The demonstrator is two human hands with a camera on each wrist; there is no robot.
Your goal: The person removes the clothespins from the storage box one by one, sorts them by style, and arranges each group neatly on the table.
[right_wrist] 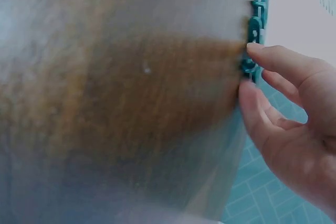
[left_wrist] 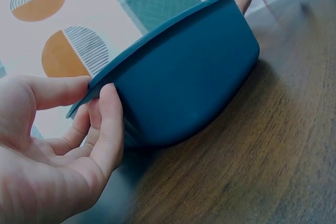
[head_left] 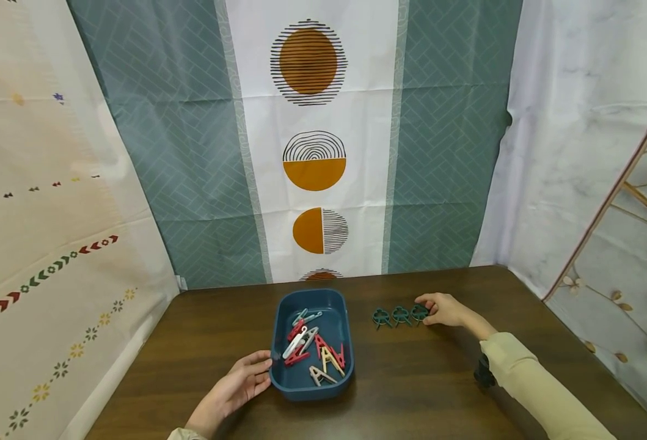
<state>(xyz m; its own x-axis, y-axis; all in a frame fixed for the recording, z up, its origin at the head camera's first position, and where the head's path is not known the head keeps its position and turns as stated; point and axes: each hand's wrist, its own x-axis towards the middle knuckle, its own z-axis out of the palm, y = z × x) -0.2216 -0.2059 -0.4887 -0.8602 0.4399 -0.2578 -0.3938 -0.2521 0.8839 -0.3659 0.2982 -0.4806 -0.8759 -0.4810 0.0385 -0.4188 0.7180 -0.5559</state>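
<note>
A blue plastic bin (head_left: 309,394) stands on the table, holding several clothespins in red, white, grey and cream (head_left: 325,360). My left hand (head_left: 241,385) pinches the bin's left rim, thumb above and fingers below, as the left wrist view shows on the bin wall (left_wrist: 184,77). Right of the bin, three dark green clips with round jaws lie in a row: a left one (head_left: 381,317), a middle one (head_left: 401,315) and a right one (head_left: 419,312). My right hand (head_left: 446,308) has thumb and fingertips around the right clip (right_wrist: 249,66), pinching it at the table surface.
The dark wooden table (head_left: 411,379) ends at a patterned curtain (head_left: 328,122) behind. Printed cloths hang at the left (head_left: 54,244) and right (head_left: 587,183) sides. A black band-like object (head_left: 484,371) sits at the right wrist.
</note>
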